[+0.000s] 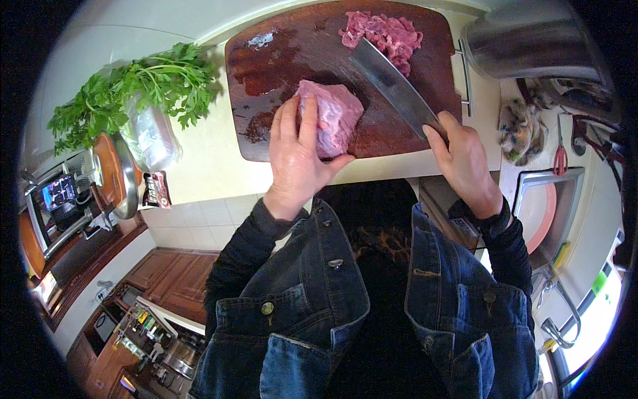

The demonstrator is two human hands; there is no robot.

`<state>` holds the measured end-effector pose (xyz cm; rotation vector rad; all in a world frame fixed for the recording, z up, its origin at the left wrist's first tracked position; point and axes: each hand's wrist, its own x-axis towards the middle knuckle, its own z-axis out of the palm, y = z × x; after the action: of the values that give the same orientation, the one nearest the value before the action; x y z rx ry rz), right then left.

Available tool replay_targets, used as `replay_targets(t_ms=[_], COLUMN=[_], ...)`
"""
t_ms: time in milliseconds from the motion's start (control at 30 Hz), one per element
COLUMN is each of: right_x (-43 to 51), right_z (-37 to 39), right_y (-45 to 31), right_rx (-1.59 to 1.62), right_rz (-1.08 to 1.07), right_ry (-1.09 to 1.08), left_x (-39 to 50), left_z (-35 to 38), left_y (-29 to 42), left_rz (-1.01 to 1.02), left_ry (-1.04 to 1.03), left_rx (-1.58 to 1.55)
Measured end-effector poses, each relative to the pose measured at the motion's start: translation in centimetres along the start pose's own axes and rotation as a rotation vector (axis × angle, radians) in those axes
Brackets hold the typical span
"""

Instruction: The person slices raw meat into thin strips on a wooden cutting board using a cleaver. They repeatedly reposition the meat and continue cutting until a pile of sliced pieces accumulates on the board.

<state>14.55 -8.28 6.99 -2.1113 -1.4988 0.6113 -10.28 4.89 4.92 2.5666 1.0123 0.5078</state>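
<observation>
A large chunk of raw meat (339, 117) lies near the front edge of a dark wooden cutting board (294, 55). My left hand (300, 152) rests on its left side, fingers over the top and thumb along the near edge. In my right hand (461, 159) is the handle of a cleaver (394, 87). Its broad blade points up and left across the board, with the tip beside a pile of sliced raw meat (384, 35) at the back right. The blade is apart from the large chunk. Wet reddish patches mark the board's left part.
Leafy celery (174, 75) and a clear plastic bag (152, 134) lie on the counter at left, near an orange pan (110, 172) and a small packet (156, 190). Rightward are a metal pot (533, 40), red-handled scissors (560, 159) and a sink holding a pink basin (541, 219).
</observation>
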Motion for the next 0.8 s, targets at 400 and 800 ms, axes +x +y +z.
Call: replay_targets(t_ms=[400, 800], right_x=[0.1, 0.4], right_z=[-0.4, 0.2], right_y=[0.2, 1.8], right_rx=[-0.002, 0.052], right_rz=[0.035, 0.003], right_ry=[0.002, 0.024], left_x=[2.5, 1.5], left_z=[-3.1, -4.5], left_y=[-2.6, -3.9], left_rz=[-0.460, -1.073], left_ry=[-0.027, -0.290], left_rx=[-0.750, -1.109])
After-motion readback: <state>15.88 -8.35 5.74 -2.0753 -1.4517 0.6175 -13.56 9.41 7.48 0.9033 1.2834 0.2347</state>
